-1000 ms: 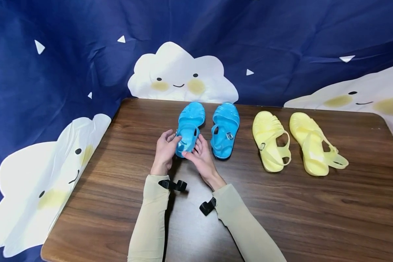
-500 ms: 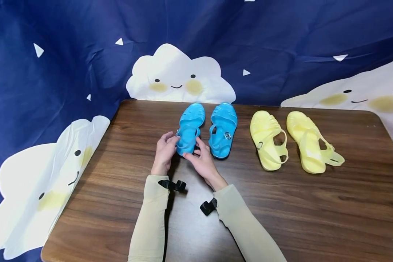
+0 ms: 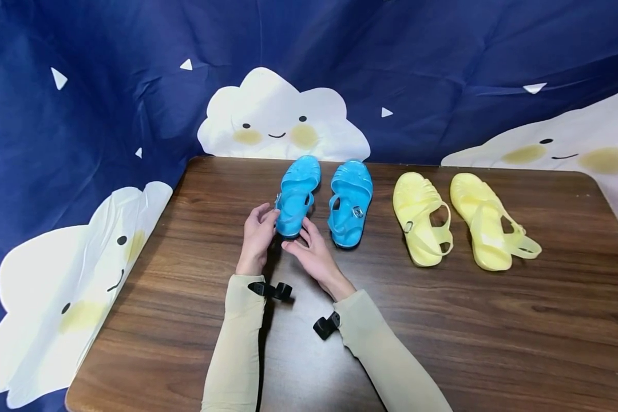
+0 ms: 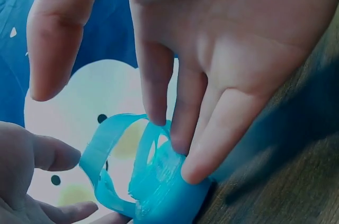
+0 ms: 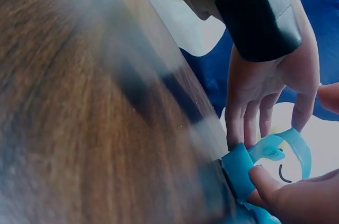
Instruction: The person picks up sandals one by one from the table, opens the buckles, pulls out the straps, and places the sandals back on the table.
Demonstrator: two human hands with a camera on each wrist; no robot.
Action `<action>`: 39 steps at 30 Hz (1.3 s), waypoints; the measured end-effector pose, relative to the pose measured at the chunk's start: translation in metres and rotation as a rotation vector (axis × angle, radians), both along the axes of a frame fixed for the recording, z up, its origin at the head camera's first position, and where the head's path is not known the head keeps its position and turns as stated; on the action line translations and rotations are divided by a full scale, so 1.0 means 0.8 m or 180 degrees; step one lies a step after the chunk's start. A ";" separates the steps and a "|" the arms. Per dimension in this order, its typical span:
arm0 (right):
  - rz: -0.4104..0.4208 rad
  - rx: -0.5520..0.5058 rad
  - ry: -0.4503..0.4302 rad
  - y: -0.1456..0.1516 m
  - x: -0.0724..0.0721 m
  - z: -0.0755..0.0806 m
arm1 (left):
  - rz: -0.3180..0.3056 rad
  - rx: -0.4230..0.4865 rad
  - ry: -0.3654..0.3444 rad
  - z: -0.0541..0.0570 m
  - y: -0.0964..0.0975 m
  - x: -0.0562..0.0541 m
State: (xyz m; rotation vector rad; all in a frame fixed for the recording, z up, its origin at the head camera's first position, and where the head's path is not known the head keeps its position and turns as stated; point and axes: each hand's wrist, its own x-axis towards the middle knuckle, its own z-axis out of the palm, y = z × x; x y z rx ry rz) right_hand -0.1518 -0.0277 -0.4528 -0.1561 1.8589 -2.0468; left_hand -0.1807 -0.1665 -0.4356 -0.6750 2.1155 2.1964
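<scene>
Two blue jelly sandals lie near the back of the table, toes pointing away. Both hands touch the left blue sandal (image 3: 300, 186) at its heel end. My left hand (image 3: 257, 237) is along its left side; in the left wrist view, straight fingers (image 4: 193, 168) rest against the sandal while the thumb stands off it. From the other side, the right hand (image 3: 316, 254) touches the heel area with its fingers (image 5: 265, 184), its thumb apart. A heel strap (image 4: 108, 144) loops up between the hands. The right blue sandal (image 3: 351, 197), with a metal buckle, lies just beside, untouched.
Two yellow sandals lie to the right: one (image 3: 409, 197) with its strap across the sole, the other (image 3: 468, 197) with its strap hanging out sideways. A brown wooden table (image 3: 468, 343) bears everything. Behind it hangs a blue cloth (image 3: 422, 51) with printed clouds.
The left blue sandal has slid slightly away toward the table's back edge. My right thumb has come off its heel, and both hands stay beside it. The other sandals lie as before.
</scene>
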 end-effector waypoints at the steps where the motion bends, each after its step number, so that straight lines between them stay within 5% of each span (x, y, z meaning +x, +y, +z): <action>1: 0.0035 -0.0021 -0.0018 0.000 0.000 0.000 | 0.0006 0.0009 0.0007 0.000 0.000 0.000; 9: 0.0149 0.0277 0.0132 0.007 0.006 0.014 | -0.0013 0.0004 0.0056 0.004 -0.001 0.001; 15: 0.0339 0.0612 0.0939 0.035 0.030 0.072 | 0.0074 -0.0176 0.0158 0.014 0.003 0.010; 19: 0.0178 0.0571 0.1387 0.063 0.048 0.110 | 0.0265 -0.0256 0.0427 0.032 0.005 0.017; 24: -0.0230 0.0556 0.1591 0.112 0.059 0.139 | 0.0462 0.0207 0.0934 0.064 0.010 0.027; 28: -0.0631 0.0489 0.1658 0.157 0.065 0.152 | 0.0385 0.0853 0.1190 0.086 0.018 0.037; 32: -0.1166 -0.0065 0.1761 0.203 0.072 0.156 | -0.0071 0.1738 0.1110 0.096 0.029 0.049; 35: -0.1487 -0.1218 0.1728 0.236 0.076 0.152 | -0.0589 0.2399 0.0815 0.096 0.042 0.056; 39: -0.1911 -0.2453 0.1538 0.277 0.070 0.140 | -0.1067 0.2569 0.0439 0.091 0.072 0.059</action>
